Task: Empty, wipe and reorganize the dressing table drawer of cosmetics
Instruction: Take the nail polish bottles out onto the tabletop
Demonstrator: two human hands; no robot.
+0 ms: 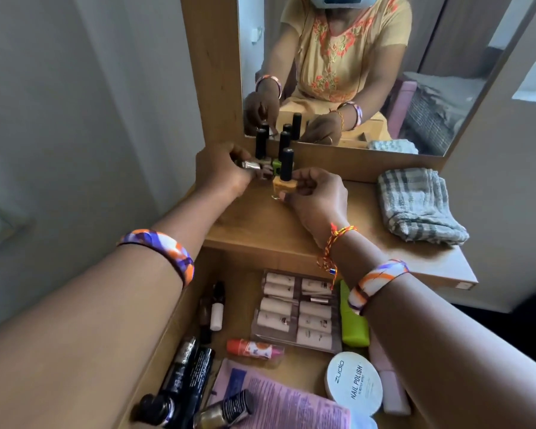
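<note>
Right hand is pinching upright orange glass nail-polish bottle with black cap on wooden bench; left hand is gripping silvery bottle just beside it.

Nail polish bottles far on tabletop before mirror; folded cloth right; open drawer near, holding cosmetics.

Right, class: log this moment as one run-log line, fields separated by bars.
phase: emptying | right hand: holding orange polish bottle on tabletop | left hand: holding silvery bottle | drawer: still holds cosmetics
</note>
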